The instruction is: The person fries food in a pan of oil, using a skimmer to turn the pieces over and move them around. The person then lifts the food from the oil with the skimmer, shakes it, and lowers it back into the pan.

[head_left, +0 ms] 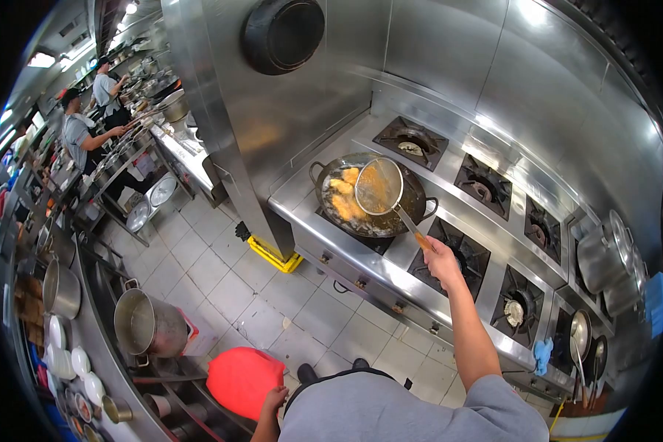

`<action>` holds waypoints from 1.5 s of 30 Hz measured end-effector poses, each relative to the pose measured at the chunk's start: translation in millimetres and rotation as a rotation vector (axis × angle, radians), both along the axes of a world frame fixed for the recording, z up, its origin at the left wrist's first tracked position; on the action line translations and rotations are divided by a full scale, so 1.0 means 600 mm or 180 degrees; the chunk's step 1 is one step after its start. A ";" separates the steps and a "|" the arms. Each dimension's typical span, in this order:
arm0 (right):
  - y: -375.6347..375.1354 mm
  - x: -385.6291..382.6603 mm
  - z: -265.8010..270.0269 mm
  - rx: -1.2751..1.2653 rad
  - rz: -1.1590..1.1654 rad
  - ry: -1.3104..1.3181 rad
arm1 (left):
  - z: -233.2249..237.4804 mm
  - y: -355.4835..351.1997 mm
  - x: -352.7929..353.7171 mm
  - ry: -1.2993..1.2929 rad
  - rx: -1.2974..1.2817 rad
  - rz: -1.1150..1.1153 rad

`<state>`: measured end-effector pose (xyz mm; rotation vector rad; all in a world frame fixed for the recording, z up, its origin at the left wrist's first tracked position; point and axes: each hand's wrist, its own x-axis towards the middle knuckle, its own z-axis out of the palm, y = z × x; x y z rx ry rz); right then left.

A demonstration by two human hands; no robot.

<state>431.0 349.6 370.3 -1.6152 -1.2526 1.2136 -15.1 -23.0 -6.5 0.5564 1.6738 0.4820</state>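
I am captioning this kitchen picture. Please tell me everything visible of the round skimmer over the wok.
The skimmer is a round wire-mesh bowl, looking metal, on a long thin handle with an orange grip. The right hand holds that grip. The mesh is tilted, raised above the wok, over golden fried pieces. Whether it touches the oil cannot be told.

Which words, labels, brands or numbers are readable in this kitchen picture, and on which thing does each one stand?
None can be read.
The wok, the skimmer in the right hand, the red tub at the left hand and the steel wall show no letters or numbers.
Things on the far counter are too small and blurred to tell.
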 end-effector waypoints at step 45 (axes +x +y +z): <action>0.091 -0.005 -0.015 0.0421 -0.0213 0.0035 | 0.013 0.009 -0.009 -0.0097 -0.0076 0.0111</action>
